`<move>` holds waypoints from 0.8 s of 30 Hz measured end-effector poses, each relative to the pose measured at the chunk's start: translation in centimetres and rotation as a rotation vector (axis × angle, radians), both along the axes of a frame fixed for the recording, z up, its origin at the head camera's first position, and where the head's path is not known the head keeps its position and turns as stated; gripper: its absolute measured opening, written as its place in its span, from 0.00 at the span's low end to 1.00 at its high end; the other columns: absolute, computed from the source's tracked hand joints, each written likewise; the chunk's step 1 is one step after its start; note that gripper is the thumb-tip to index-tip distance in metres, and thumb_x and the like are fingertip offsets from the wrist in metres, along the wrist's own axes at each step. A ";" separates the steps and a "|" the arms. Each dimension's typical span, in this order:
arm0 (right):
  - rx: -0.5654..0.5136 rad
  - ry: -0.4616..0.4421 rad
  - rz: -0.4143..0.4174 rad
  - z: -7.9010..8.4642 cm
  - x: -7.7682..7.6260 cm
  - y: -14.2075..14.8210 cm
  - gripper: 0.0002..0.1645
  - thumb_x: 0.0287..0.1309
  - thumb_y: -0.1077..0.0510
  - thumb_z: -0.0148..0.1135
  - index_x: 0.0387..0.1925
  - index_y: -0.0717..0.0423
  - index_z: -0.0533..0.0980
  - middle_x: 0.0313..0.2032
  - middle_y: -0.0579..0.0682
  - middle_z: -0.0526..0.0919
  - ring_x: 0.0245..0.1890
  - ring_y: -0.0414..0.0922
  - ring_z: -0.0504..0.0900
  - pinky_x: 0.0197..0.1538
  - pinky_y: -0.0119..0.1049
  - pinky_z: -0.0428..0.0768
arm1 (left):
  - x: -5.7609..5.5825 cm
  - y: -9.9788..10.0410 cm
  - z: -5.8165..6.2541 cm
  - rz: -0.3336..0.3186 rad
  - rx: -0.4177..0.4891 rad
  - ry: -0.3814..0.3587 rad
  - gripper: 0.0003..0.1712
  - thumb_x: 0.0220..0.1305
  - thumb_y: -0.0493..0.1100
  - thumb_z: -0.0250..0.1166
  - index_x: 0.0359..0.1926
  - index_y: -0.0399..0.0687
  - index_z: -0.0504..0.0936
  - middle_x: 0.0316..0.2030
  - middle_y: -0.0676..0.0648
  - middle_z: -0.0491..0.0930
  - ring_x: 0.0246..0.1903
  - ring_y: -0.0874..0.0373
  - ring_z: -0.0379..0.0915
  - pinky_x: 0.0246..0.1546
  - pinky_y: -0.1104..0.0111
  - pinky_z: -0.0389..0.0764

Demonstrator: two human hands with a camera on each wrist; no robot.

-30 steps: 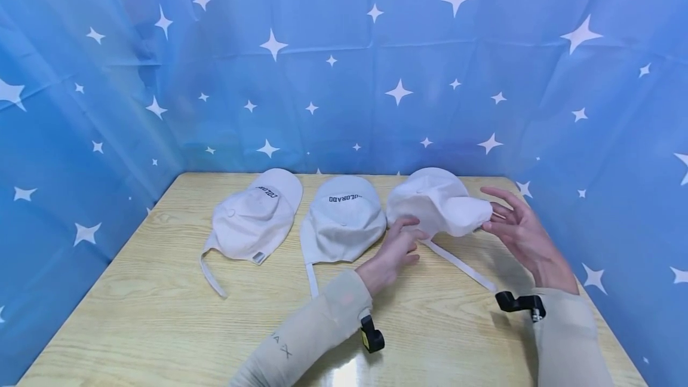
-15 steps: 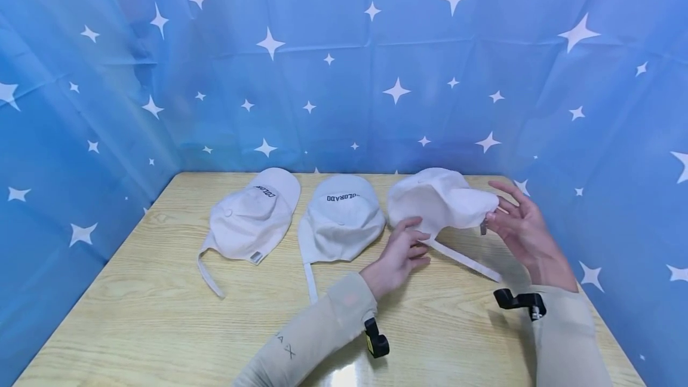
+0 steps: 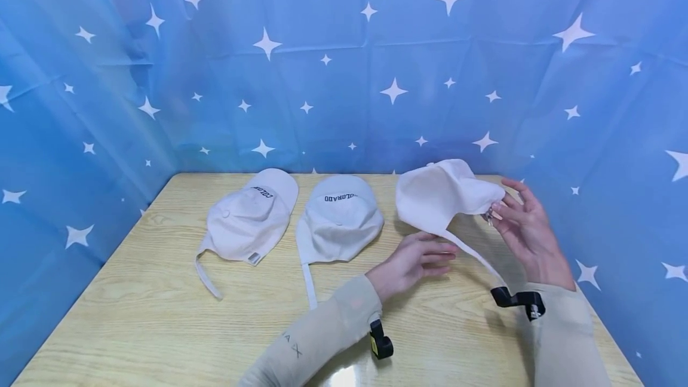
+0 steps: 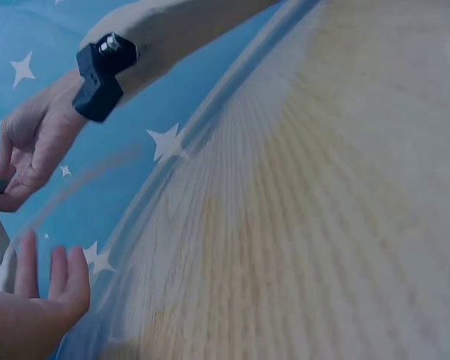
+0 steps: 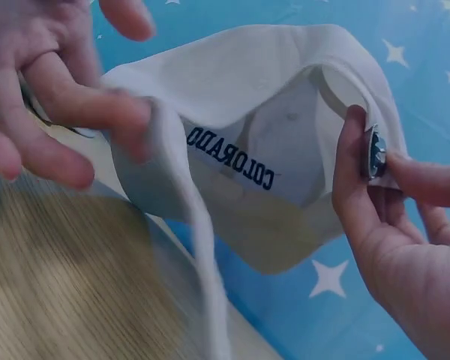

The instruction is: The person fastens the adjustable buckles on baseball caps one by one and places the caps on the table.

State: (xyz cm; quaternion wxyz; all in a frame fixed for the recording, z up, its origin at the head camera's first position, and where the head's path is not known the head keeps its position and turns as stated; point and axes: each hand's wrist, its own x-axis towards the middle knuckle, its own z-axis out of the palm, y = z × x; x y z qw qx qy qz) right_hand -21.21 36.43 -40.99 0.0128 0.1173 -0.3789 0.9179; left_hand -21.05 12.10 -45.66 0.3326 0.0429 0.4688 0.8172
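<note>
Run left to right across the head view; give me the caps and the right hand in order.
Askew white cap, straighter white cap, held white cap, right hand.

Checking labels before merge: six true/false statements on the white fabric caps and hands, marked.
1. The leftmost white fabric baseball cap and the white fabric middle cap lie on the pale wood-grain table. True.
2. The right hand pinches the silver metal clasp of the rightmost white fabric baseball cap. True.
3. The rightmost cap lies flat on the table. False: the right hand holds it up, tilted.
4. The middle cap is gripped. False: no hand touches it; the left hand is near the rightmost cap's narrow white strap.
5. Dark lettering shows on the middle cap. True.
6. The leftmost cap is fastened. False: its strap trails loose, apart from its metal buckle.
</note>
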 end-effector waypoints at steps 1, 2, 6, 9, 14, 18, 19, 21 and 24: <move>0.002 -0.001 -0.003 0.0 0.0 -0.1 0.30 0.68 0.83 0.41 0.65 0.59 0.65 0.48 0.58 0.84 0.44 0.50 0.87 0.42 0.41 0.89 | -0.1 0.0 -0.1 -0.016 -0.001 0.014 0.09 0.68 0.31 0.64 0.48 0.43 0.80 0.47 0.41 0.88 0.51 0.47 0.85 0.63 0.46 0.80; 0.005 -0.001 -0.008 0.0 0.0 -0.1 0.28 0.68 0.83 0.41 0.62 0.60 0.66 0.47 0.57 0.84 0.43 0.50 0.87 0.41 0.41 0.89 | -0.2 0.0 -0.1 -0.032 -0.005 0.031 0.08 0.67 0.31 0.65 0.46 0.43 0.82 0.45 0.43 0.89 0.48 0.51 0.86 0.64 0.46 0.79; 0.034 0.011 -0.026 -0.2 -0.1 -0.3 0.20 0.70 0.82 0.42 0.49 0.63 0.74 0.44 0.56 0.84 0.42 0.50 0.87 0.40 0.39 0.89 | -0.7 0.0 -0.4 -0.012 -0.069 0.142 0.06 0.67 0.35 0.69 0.43 0.46 0.83 0.38 0.50 0.86 0.41 0.59 0.84 0.60 0.50 0.83; 0.066 0.026 -0.021 -0.3 0.0 -0.3 0.20 0.70 0.81 0.42 0.45 0.68 0.80 0.43 0.57 0.86 0.41 0.50 0.88 0.40 0.38 0.89 | -1.1 0.0 -0.4 0.051 -0.168 0.274 0.08 0.66 0.39 0.72 0.45 0.46 0.85 0.39 0.51 0.87 0.41 0.58 0.86 0.54 0.55 0.87; 0.096 0.029 0.018 -0.1 0.0 -0.2 0.22 0.72 0.79 0.43 0.52 0.71 0.82 0.46 0.57 0.88 0.43 0.49 0.89 0.43 0.36 0.89 | -1.7 -0.4 -0.3 0.076 -0.325 0.502 0.10 0.69 0.42 0.70 0.48 0.44 0.88 0.41 0.48 0.89 0.41 0.53 0.89 0.45 0.63 0.89; 0.106 0.024 0.044 0.0 0.0 -0.1 0.22 0.72 0.79 0.43 0.57 0.71 0.80 0.50 0.58 0.87 0.47 0.49 0.89 0.47 0.37 0.89 | -2.2 -0.9 -0.3 0.062 -0.449 0.690 0.09 0.72 0.45 0.67 0.47 0.47 0.89 0.38 0.49 0.89 0.37 0.57 0.88 0.38 0.69 0.88; 0.110 0.021 0.053 0.0 0.0 -0.1 0.23 0.72 0.79 0.43 0.58 0.70 0.79 0.51 0.58 0.87 0.48 0.50 0.89 0.48 0.38 0.89 | -2.3 -1.1 -0.3 0.064 -0.484 0.735 0.09 0.73 0.46 0.66 0.46 0.49 0.89 0.37 0.50 0.89 0.35 0.59 0.87 0.36 0.70 0.88; 0.135 0.020 0.071 0.0 -0.1 0.0 0.24 0.72 0.79 0.42 0.60 0.70 0.78 0.53 0.58 0.86 0.50 0.50 0.88 0.50 0.40 0.89 | -2.5 -1.5 -0.3 0.070 -0.563 0.836 0.08 0.74 0.48 0.65 0.43 0.52 0.89 0.34 0.52 0.88 0.33 0.64 0.84 0.34 0.74 0.85; 0.196 0.023 0.091 -0.1 -0.1 0.1 0.27 0.72 0.79 0.42 0.64 0.67 0.76 0.57 0.56 0.84 0.54 0.50 0.87 0.54 0.45 0.88 | -3.0 -2.0 -0.5 0.084 -0.675 1.002 0.11 0.75 0.50 0.63 0.39 0.53 0.88 0.31 0.56 0.87 0.31 0.71 0.80 0.34 0.79 0.80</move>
